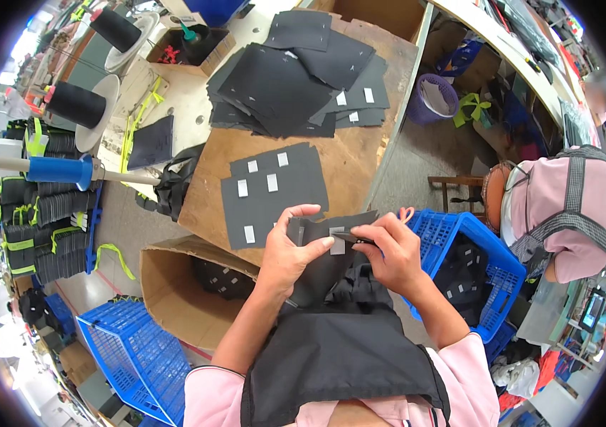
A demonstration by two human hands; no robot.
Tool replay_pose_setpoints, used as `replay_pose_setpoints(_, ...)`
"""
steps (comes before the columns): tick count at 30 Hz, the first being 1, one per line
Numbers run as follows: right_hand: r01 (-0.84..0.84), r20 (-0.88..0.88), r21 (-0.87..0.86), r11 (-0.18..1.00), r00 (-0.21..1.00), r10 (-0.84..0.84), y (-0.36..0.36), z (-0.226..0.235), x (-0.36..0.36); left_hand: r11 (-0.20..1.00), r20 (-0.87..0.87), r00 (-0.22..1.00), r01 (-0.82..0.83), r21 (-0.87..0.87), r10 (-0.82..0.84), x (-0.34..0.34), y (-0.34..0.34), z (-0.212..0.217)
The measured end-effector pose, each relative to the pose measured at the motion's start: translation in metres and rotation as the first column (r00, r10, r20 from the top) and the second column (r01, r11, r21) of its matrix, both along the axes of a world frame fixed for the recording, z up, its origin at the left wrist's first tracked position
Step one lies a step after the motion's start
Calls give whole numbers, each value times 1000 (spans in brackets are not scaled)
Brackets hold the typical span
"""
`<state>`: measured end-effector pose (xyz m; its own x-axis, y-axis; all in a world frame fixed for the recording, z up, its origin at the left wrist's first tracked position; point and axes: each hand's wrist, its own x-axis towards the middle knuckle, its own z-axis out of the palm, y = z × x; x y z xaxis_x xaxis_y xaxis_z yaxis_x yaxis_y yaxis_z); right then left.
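In my left hand (283, 250) a dark grey fabric panel (317, 276) is gripped at its left edge, thumb on top. The panel carries a white label (338, 242). My right hand (397, 255) is closed around a small dark-bladed tool (348, 237) that looks like scissors, its tip over the label. An orange loop (405, 214) sticks out above that hand's knuckles. Just beyond my left hand, flat grey panels (296, 203) with several white labels lie on the wooden table (207, 203).
A pile of dark panels (274, 85) covers the table's far part. Below its left edge stands a cardboard box (168, 285), with a blue crate (132, 356) beside it. Another blue crate (498, 302) is at my right, near a person in pink (580, 245). Black thread cones (79, 107) stand far left.
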<state>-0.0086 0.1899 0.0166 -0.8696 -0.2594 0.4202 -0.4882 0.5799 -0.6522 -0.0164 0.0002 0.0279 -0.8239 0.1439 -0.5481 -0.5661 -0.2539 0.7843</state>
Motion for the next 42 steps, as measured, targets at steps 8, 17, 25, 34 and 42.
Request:
replay_pose_setpoints(8,281,362,-223,933,913,-188,1,-63,-73,539,-287,957,-218,-814,-46,-29,-97,-101)
replay_pose_setpoints(17,-2,151,206,978,988,-29,-61,-107,-222,146,-263,867,-221,-964,-424,-14,-60,-139)
replay_pose_setpoints(25,251,264,302,920,905,-334,-55,-104,-348,172,-326,689,-284,-943,-648,-138,-83,-100)
replay_pose_setpoints(34,34,203,556,831,963,-175,-47,-139,-425,-121,20,379,-243,-962,-925,-253,-90,-128)
replay_pose_setpoints(42,133,-49,574,808,991,-128,-26,-158,-452,-46,11,180,-192,-980,-984,-266,-110,-127)
